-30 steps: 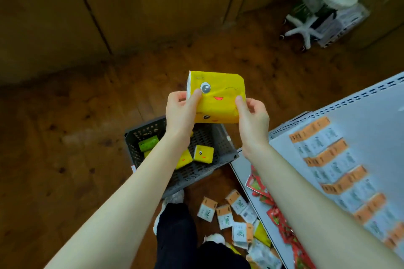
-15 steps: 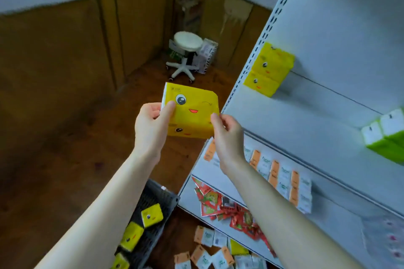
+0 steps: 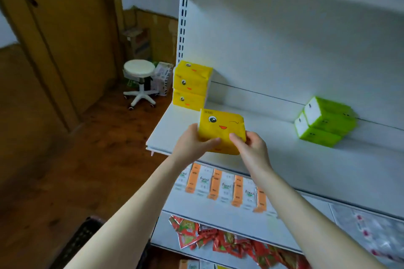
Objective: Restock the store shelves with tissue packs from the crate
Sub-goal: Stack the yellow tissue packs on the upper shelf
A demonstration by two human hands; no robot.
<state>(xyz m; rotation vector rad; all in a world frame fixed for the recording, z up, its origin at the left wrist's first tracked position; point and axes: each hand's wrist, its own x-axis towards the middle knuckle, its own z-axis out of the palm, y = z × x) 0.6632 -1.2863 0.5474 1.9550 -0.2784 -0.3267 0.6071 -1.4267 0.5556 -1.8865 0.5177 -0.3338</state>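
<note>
I count one yellow tissue pack (image 3: 221, 127) in my hands, its winking cartoon face turned toward the camera. My left hand (image 3: 194, 144) grips its lower left corner, thumb laid across the front and fingers behind. My right hand (image 3: 251, 146) pinches the lower right edge, thumb on the front and fingers curled round the side. The pack sits over the front part of the white shelf (image 3: 284, 157); I cannot tell whether its bottom touches the board.

On that shelf, at the left end against the slotted upright, stands a stack of yellow packs (image 3: 192, 85). I make it two, one on the other, though the printed faces make the seam hard to read. Well to the right, by the back panel, lie two green packs (image 3: 326, 123), the upper one resting partly on the lower.

On the shelf below I see four orange-and-white facial tissue packs (image 3: 226, 188) in a row between my forearms; any more are hidden. Lower again is a heap of red sachets (image 3: 209, 238), too jumbled to count.

Only one dark corner of the crate (image 3: 79, 241) shows, at the bottom left beside my left forearm on the wooden floor (image 3: 91, 159). One white stool (image 3: 140, 81) stands near the far wall.
</note>
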